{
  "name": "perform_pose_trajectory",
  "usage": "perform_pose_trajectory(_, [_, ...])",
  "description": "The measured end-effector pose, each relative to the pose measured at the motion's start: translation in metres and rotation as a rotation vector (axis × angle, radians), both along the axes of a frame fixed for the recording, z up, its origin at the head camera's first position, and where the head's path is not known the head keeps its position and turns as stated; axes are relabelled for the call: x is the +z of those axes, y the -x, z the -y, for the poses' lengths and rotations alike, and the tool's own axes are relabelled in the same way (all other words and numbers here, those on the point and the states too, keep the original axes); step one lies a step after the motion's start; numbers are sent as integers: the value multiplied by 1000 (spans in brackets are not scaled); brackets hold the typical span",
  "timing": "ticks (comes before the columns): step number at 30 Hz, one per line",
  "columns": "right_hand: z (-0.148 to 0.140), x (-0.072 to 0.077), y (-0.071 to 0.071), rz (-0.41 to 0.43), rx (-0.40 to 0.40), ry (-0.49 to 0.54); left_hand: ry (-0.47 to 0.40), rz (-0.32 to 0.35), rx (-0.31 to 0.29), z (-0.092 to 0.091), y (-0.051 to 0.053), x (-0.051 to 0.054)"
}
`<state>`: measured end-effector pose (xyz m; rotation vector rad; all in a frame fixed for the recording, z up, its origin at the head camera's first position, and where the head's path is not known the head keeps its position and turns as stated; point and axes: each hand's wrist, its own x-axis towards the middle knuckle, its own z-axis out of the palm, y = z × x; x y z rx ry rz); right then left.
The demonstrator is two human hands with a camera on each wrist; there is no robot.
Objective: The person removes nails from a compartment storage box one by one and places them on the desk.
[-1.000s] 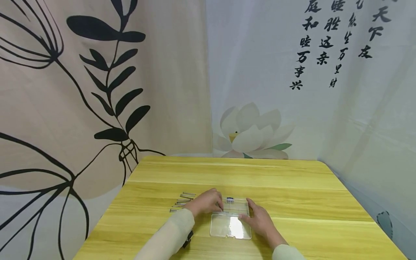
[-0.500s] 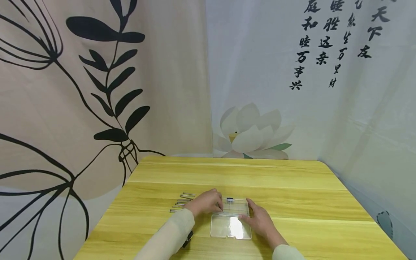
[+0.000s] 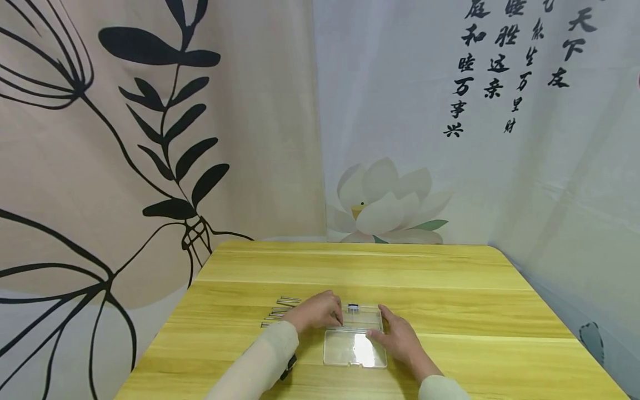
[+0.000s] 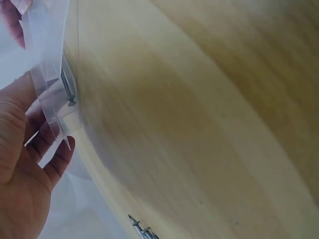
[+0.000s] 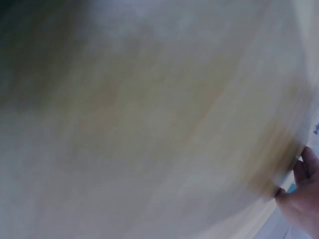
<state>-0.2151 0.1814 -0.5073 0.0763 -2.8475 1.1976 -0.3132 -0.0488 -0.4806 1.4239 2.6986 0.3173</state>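
A clear plastic case [image 3: 332, 350] lies unfolded on the table, its near half flat and its far half beyond the hinge. My left hand [image 3: 316, 312], fingers bent, grips the far half's left end. In the left wrist view, the left hand [image 4: 25, 164] has its fingers around the clear case wall [image 4: 47, 59], with a metal nail or screw [image 4: 69, 89] inside the case. My right hand [image 3: 402, 339] holds the right side, thumb near the hinge. The right wrist view shows the right hand [image 5: 301, 196] at the edge, mostly cut off.
Several metal nails or screws [image 3: 283, 307] lie loose left of the case, partly behind the left wrist. A dark object [image 3: 288, 368] is partly hidden by the left sleeve. The wooden table [image 3: 450, 289] meets a printed curtain [image 3: 280, 139] behind.
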Motion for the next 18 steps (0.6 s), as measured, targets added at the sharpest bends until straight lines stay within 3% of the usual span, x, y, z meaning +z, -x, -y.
perform_pose_trajectory(18, [-4,0,0,17,8,-2,27,-64,1,0,-6,1])
